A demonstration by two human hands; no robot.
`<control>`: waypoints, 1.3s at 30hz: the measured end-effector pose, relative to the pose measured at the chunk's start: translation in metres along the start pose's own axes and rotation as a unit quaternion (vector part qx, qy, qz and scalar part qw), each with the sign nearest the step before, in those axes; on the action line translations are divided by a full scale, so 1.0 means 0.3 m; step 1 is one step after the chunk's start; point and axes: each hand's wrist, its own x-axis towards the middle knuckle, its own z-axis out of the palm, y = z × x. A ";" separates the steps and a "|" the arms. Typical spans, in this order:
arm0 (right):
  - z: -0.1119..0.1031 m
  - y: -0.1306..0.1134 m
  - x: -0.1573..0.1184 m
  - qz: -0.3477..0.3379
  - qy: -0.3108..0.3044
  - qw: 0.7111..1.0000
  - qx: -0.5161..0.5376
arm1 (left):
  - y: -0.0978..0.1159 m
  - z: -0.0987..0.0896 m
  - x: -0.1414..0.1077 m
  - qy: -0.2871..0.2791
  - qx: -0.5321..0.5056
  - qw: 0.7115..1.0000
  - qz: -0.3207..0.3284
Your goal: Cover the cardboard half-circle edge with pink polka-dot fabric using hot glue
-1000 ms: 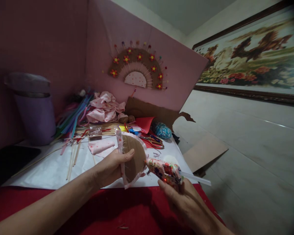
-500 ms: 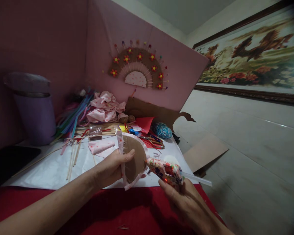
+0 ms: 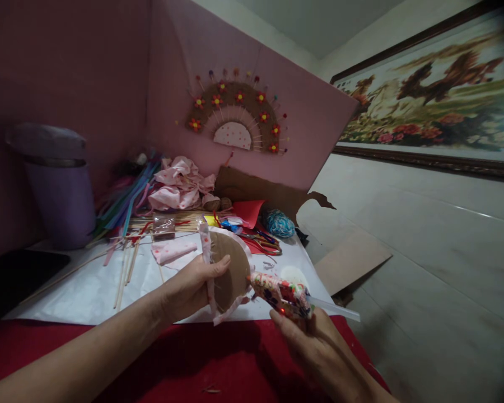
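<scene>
My left hand [image 3: 195,282] grips a half-round cardboard piece [image 3: 232,268] by its straight side, thumb on the brown face. Pink dotted cloth is folded over its edges, and thin glue strands show near the straight side. My right hand [image 3: 315,341] is closed round a flower-patterned hot glue gun [image 3: 281,294] with a small red light lit. A clear glue stick [image 3: 336,309] juts from the gun's back end. The gun's nozzle points left and meets the curved right edge of the cardboard; whether it touches I cannot tell. Some fingers of both hands are hidden.
A white sheet [image 3: 79,296] covers the red tabletop. Behind the hands lie scissors [image 3: 262,243], blue yarn [image 3: 279,223], thin sticks [image 3: 124,274], pink cloth [image 3: 180,184] and a folded cloth scrap [image 3: 174,252]. A purple bin [image 3: 61,201] stands left; a decorated cardboard arch [image 3: 239,101] hangs behind.
The glue gun and my right hand have shifted very slightly left. My left hand and the cardboard piece stay almost where they were.
</scene>
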 end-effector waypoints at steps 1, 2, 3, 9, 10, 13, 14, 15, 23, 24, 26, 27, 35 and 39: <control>-0.001 -0.001 0.003 0.006 0.007 1.000 -0.002 | -0.001 -0.001 -0.001 -0.002 0.003 1.000 0.001; -0.003 -0.003 0.004 0.012 0.012 1.000 -0.004 | -0.002 -0.002 -0.001 -0.003 0.006 1.000 0.000; -0.004 -0.007 0.005 0.016 0.015 1.000 -0.005 | -0.003 -0.002 -0.002 -0.003 0.009 1.000 -0.002; -0.002 -0.054 -0.006 0.040 0.043 0.998 -0.005 | -0.008 0.003 -0.003 -0.009 0.012 1.000 -0.020; -0.002 -0.058 -0.006 0.041 0.044 0.998 -0.003 | -0.008 0.004 -0.003 -0.014 0.010 1.000 -0.021; -0.002 -0.057 -0.001 0.044 0.043 0.998 0.003 | -0.010 0.007 -0.005 -0.018 0.009 0.999 -0.026; -0.004 -0.054 0.002 0.043 0.042 0.998 0.005 | -0.010 0.008 -0.005 -0.017 0.011 0.999 -0.030; -0.005 -0.051 0.006 0.040 0.041 0.998 0.006 | -0.010 0.008 -0.006 -0.016 0.013 0.999 -0.034; -0.009 -0.036 0.010 0.043 0.041 0.998 0.022 | -0.011 0.010 -0.003 -0.037 0.008 0.998 -0.047; -0.010 -0.032 0.009 0.049 0.039 0.998 0.021 | -0.013 0.009 -0.002 -0.040 0.006 0.998 -0.046; -0.011 -0.023 0.008 0.055 0.036 0.998 0.017 | -0.017 0.006 0.000 -0.046 0.006 0.998 -0.040; -0.011 -0.020 0.009 0.056 0.036 0.998 0.016 | -0.019 0.004 0.000 -0.048 0.008 0.998 -0.037; -0.018 -0.012 0.020 0.050 0.035 0.998 0.028 | -0.029 -0.005 -0.001 -0.073 0.009 0.997 -0.037; -0.022 0.010 0.026 0.037 0.006 0.996 0.084 | -0.028 -0.009 0.000 -0.047 0.007 0.998 -0.039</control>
